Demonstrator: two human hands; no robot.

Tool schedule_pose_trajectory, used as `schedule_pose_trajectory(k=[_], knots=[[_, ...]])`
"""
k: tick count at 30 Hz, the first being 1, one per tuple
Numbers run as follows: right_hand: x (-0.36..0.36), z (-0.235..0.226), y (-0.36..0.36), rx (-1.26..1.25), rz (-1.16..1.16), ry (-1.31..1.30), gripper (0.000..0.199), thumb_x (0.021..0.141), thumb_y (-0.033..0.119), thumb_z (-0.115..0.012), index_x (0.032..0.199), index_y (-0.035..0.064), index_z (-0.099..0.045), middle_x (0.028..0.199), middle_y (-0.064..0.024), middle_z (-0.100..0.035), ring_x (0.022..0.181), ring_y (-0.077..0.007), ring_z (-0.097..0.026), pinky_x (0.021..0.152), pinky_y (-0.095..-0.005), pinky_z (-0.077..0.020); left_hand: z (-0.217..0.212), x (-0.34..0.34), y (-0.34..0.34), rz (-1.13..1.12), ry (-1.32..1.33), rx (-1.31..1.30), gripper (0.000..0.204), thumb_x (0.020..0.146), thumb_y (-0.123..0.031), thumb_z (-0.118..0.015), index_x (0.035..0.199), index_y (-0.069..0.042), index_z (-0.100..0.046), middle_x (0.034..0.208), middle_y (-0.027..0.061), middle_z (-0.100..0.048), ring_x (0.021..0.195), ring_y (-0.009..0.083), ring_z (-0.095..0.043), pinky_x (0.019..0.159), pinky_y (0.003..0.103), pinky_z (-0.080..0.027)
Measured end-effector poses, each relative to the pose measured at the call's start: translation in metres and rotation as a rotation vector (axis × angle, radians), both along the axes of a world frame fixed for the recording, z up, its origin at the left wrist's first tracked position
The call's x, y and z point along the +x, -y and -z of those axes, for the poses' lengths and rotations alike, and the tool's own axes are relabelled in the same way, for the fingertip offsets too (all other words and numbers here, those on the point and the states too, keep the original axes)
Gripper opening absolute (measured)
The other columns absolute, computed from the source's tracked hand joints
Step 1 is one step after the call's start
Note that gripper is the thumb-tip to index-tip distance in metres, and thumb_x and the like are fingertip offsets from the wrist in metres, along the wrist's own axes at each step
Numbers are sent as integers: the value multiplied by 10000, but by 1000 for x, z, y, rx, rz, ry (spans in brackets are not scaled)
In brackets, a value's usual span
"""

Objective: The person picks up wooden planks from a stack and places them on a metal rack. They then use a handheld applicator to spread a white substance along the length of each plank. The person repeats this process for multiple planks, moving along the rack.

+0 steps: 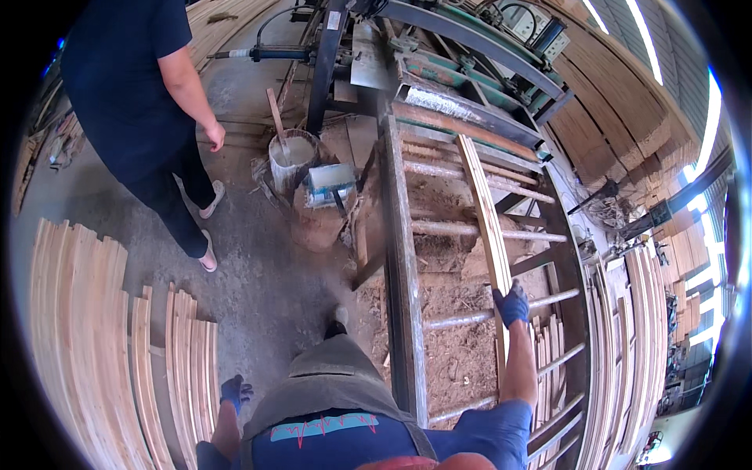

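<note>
Fingers of the right hand (513,305) extend over pale timber (488,219), right of centre; closure hidden, cannot tell. Left hand (234,392), lower left, hangs empty, fingers parted.

The right arm (520,368) reaches forward, bent at the elbow, its gloved right grip (513,305) nearer the right edge of the roller frame (402,266) than its left — how tightly it closes is unclear. The left arm (227,427) hangs low, its gloved left grip (233,392) well outside the left edge — fingers (246,388) loosely spread.
</note>
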State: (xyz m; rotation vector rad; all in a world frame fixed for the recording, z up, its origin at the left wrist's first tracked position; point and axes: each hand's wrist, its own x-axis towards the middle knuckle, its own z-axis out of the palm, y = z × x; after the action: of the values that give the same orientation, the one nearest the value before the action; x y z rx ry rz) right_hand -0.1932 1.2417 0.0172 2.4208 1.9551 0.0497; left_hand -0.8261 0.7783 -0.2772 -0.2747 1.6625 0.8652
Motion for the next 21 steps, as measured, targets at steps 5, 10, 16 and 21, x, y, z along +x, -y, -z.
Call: schedule_pose_trajectory(k=[5,10,16,21], knots=[[4,23,-114,64,-21,-81,939,750,503,-716,1406,-56,-340,1363,-286,-461,1266,-405,-452,1055,-429,-384,-2,3,-8,-148,-42,-73,417,920,-358,-508,1192,-42,-507,987,209,-671,613,293,-645,523,400,-456],[16,69,-187,-21,101,-123,969,701,541,-745,1368,-74,-403,1296,-293,-524,1230,-417,-492,1033,-424,-412,-30,35,-63,-234,-28,-149,355,888,-305,-528,1129,-44,-532,1006,220,-672,658,307,-658,540,402,-469],[22,100,-192,179,52,-27,759,674,533,-750,1158,-25,-575,1107,-265,-614,1045,-411,-595,898,-451,-487,-42,63,-113,181,-225,-111,299,863,-318,-572,1027,-69,-607,834,105,-640,622,217,-577,547,380,-455],[22,99,-198,162,27,-27,775,678,523,-752,1183,-33,-561,1111,-262,-601,1035,-425,-588,891,-456,-484,-44,54,-178,113,-161,-224,339,881,-328,-585,1065,-44,-605,896,141,-683,678,246,-623,562,386,-466]])
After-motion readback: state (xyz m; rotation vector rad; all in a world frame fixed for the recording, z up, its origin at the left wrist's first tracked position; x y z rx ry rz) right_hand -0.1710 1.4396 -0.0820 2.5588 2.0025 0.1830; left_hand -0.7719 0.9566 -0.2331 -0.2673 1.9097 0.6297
